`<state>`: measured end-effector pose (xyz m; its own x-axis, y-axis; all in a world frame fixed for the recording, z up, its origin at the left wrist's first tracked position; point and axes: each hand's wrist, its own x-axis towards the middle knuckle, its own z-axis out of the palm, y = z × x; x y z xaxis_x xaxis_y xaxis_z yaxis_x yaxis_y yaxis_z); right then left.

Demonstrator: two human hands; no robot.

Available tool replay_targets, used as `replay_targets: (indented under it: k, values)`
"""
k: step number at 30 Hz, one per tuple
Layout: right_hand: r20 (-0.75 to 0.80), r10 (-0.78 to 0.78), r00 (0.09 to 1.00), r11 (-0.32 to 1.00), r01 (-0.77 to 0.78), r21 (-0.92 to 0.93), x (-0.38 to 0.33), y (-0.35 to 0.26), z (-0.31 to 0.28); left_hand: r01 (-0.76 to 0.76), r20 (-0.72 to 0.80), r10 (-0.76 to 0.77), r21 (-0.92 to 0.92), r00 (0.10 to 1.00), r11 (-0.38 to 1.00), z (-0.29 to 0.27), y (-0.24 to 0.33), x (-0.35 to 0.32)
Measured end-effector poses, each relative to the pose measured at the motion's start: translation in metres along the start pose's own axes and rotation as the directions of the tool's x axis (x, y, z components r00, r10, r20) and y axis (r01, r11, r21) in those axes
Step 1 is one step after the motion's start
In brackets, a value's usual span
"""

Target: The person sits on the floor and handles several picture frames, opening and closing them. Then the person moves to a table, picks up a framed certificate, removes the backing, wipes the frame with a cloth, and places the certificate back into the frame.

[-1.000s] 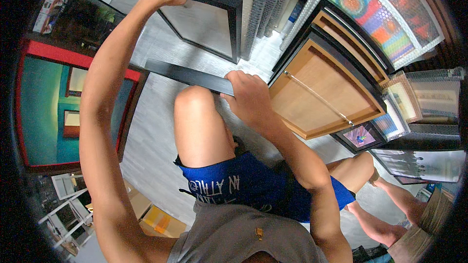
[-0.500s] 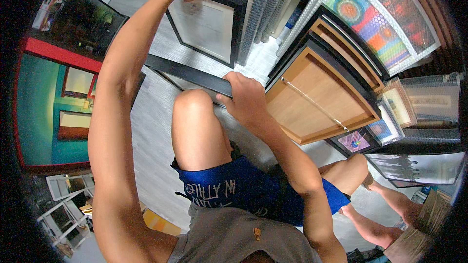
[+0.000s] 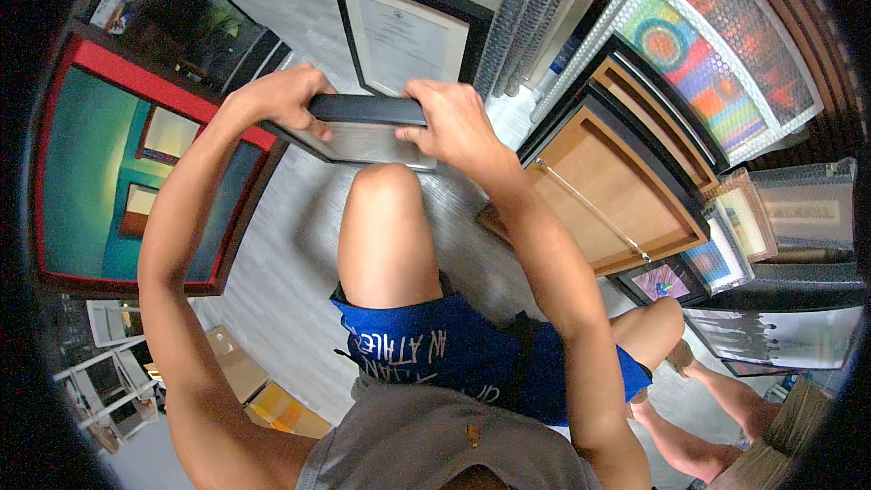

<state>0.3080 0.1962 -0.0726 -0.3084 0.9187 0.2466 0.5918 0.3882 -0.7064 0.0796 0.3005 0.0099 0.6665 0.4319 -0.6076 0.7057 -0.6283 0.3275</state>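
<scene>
At the far left, a picture with a red border (image 3: 95,172) shows a teal room; near it on the left are white frames (image 3: 118,390) and a cardboard box (image 3: 231,363). Next comes the left hand (image 3: 288,100), its grip pinching the left end of a black frame (image 3: 367,110), thumb on the near side. That frame is held up over the grey floor (image 3: 272,272), just beyond the bent knee (image 3: 388,209); whether they touch, I cannot tell. Farther off stands another black frame with a printed sheet (image 3: 408,36). The right hand (image 3: 449,118) has its grip closed around the held frame's right end. To the right are bubble-wrapped frames (image 3: 535,23), a wooden-backed frame (image 3: 612,195) with a string across it, and a colourful wrapped picture (image 3: 694,63). At the near right show another person's legs (image 3: 694,445).
</scene>
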Motion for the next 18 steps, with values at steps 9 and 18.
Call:
replay_targets:
  k: [9,18]
  values:
    - [-0.366,-0.116,0.923,0.993,0.118,-0.016,-0.052,-0.023,-0.112,0.349,-0.323,-0.662,-0.651,0.676,0.674,0.051,-0.035,-0.081]
    - [0.01,0.4,0.916,0.827,-0.366,0.426,-0.204,-0.011,-0.083,0.029,-0.124,-0.87,-0.987,0.478,0.157,0.063,-0.036,-0.02]
